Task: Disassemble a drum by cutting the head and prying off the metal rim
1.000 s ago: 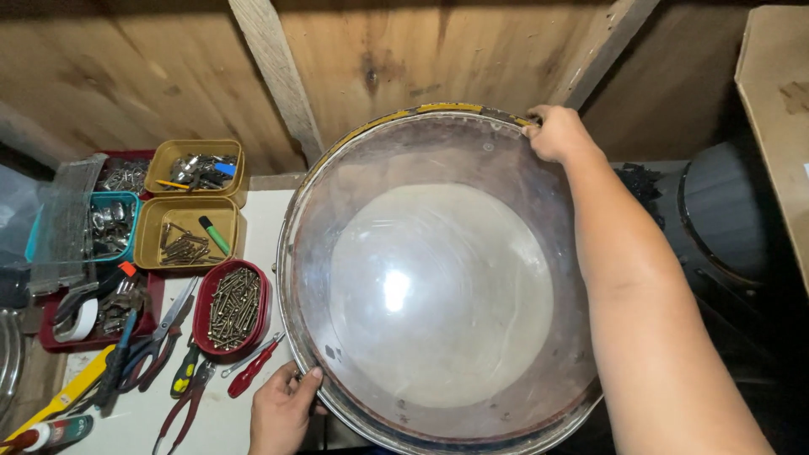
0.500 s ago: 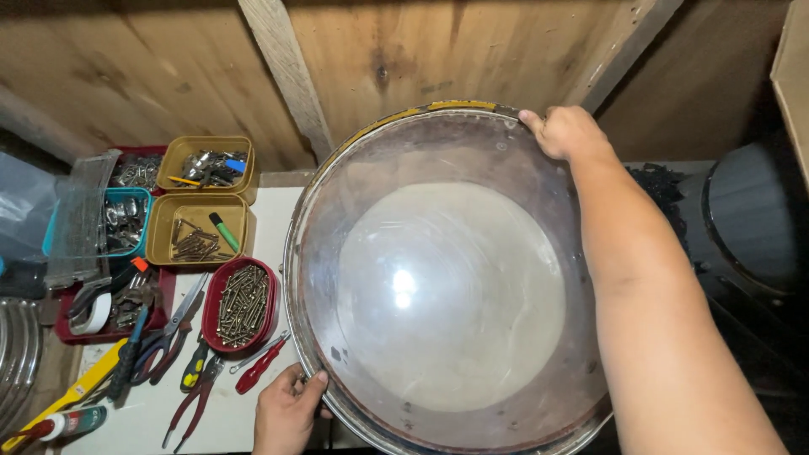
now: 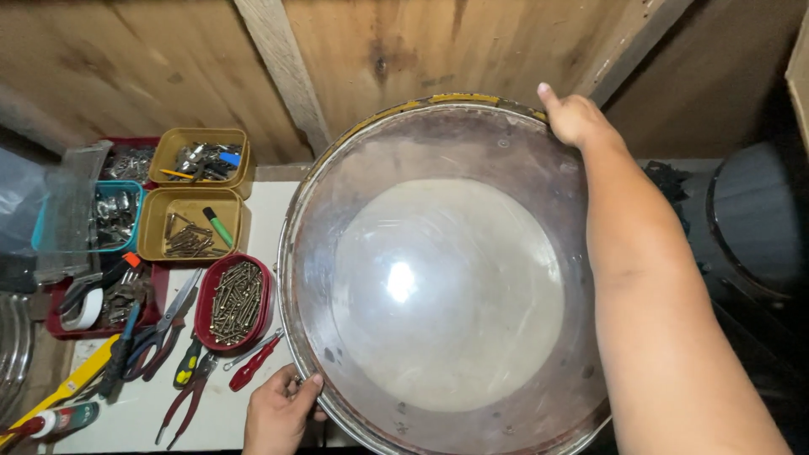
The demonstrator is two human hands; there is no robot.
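A red oval tray of screws (image 3: 234,302) sits beside scissors (image 3: 160,324), a red screwdriver (image 3: 253,362) and pliers (image 3: 187,398). Two yellow trays (image 3: 194,190) and a teal box (image 3: 114,215) stand below the wooden wall (image 3: 379,50).

Drum's (image 3: 447,286) near rim off-frame.

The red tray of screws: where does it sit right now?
In the head view, the red tray of screws sits left of the big drum, just below a yellow tray, above the left hand.
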